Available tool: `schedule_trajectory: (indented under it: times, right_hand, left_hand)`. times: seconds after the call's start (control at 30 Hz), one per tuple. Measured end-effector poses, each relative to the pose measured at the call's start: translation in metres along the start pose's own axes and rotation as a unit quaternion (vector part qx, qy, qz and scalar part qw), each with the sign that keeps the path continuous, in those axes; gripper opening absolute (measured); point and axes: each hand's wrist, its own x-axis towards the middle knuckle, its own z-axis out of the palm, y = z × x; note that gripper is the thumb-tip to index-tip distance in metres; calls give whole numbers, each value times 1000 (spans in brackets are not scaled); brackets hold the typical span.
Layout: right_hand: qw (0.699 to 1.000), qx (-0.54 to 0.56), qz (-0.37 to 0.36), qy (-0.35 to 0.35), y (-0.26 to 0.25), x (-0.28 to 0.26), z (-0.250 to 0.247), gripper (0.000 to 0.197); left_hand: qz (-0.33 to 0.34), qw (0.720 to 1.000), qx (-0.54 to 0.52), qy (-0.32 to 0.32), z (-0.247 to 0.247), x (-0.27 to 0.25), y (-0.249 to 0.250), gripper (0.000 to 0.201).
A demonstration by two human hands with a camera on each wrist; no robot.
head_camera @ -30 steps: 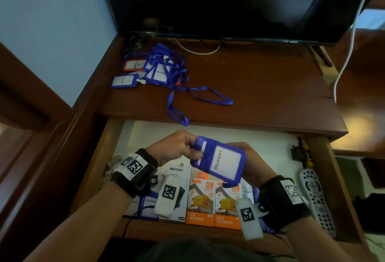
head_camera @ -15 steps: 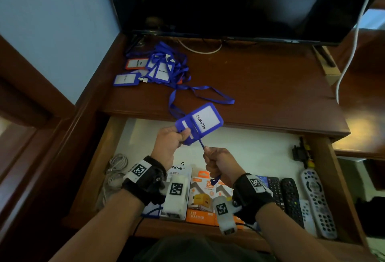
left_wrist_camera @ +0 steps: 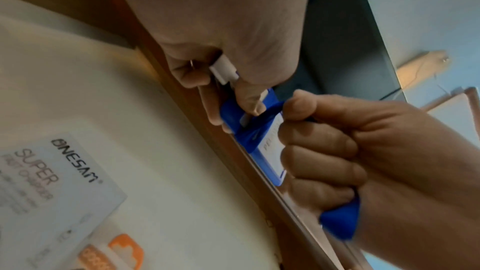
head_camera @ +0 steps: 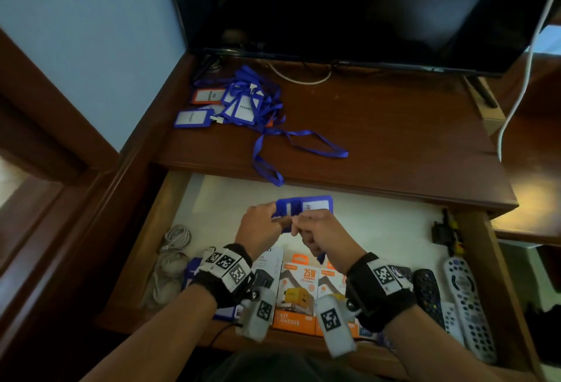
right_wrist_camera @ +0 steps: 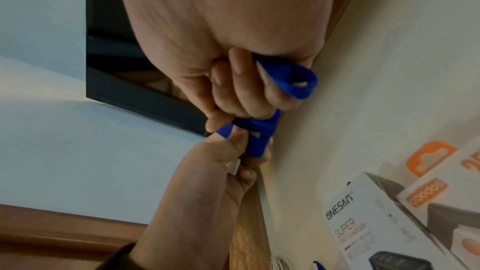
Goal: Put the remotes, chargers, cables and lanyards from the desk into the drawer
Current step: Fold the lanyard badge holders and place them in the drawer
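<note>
Holding blue plastic badge holder with white card (head_camera: 303, 208) over open wooden drawer (head_camera: 349, 226): left hand (head_camera: 261, 229) pinches its edge, right hand (head_camera: 321, 236) curls tight round blue ribbon strap (right_wrist_camera: 291, 81). More blue lanyards in heap (head_camera: 243, 105) on brown wooden desk (head_camera: 394, 138). Charger boxes (head_camera: 299, 293), remotes (head_camera: 467, 299) lie in drawer.

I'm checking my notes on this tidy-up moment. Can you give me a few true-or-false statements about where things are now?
1. Both hands hold the blue badge holder over the open drawer. True: left hand, right hand.
2. The desk has no lanyards left on it. False: a lanyard pile lies there.
3. Remotes lie at the drawer's right. True.
4. The charger boxes sit on the desk. False: they are in the drawer.
</note>
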Motion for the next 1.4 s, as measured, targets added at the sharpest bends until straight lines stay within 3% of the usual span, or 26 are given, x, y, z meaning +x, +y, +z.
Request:
schedule_trajectory:
  times: [0.17, 0.3, 0.4, 0.63, 0.73, 0.87, 1.07, 1.23, 1.4]
  right_hand:
    - [999, -52, -8, -3, -1, -6, -10, 36]
    - [986, -159, -45, -8, 0, -7, -18, 37]
    - [972, -215, -91, -11, -6, -4, -24, 36]
    - [970, -210, -119, 12, -8, -2, -53, 31]
    - [979, -177, -102, 4, -1, -4, -59, 33]
    - [991, -91, -95, -24, 12, 2, -58, 29]
    - [994, 55, -93, -16, 29, -2, -32, 7]
    - [982, 184, -39, -19, 22, 11, -9, 31]
    - [978, 207, -3, -39, 6, 17, 3, 30]
  left_hand:
    - [36, 991, 80, -99, 1, -7, -2, 38]
    - [42, 982, 126, -137, 2, -13, 0, 13]
    - [59, 966, 168, -190, -1, -16, 7, 7]
    - [99, 959, 73, -256, -18, -15, 21, 7]
    - [99, 963, -15, -250, -25, -14, 25, 20]
    - [88, 962, -106, -236, -28, -14, 25, 21]
    - [49, 961, -235, -140, -21, -21, 17, 27]
    - [49, 932, -355, -61, -16, -25, 20, 23]
    - [28, 898, -439, -14, -17, -24, 25, 26]
